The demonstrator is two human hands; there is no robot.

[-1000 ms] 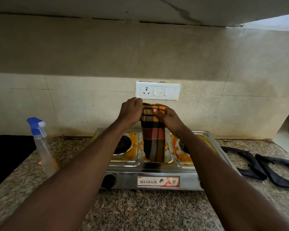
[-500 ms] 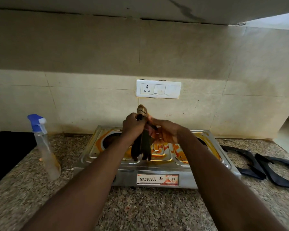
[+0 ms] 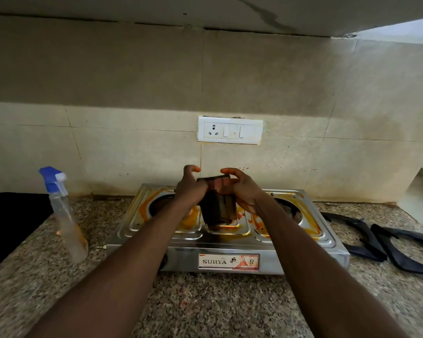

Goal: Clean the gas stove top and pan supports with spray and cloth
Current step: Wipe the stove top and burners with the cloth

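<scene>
A steel two-burner gas stove (image 3: 142, 230) sits on the granite counter, its top smeared with orange stains. Above its middle I hold a dark checked cloth (image 3: 217, 206), folded and hanging down. My left hand (image 3: 189, 189) grips the cloth's left side and my right hand (image 3: 242, 189) grips its right side near the top fold. A clear spray bottle (image 3: 66, 215) with a blue trigger head stands left of the stove. Two black pan supports (image 3: 386, 237) lie on the counter to the right.
A white socket and switch plate (image 3: 230, 130) is on the tiled wall behind the stove. A black surface (image 3: 12, 220) borders the counter at far left. Speckled granite counter (image 3: 205, 308) stretches in front of the stove.
The cloth went from hanging flat at full length to being bunched and folded shorter between both hands. My hands came lower, over the stove's middle.
</scene>
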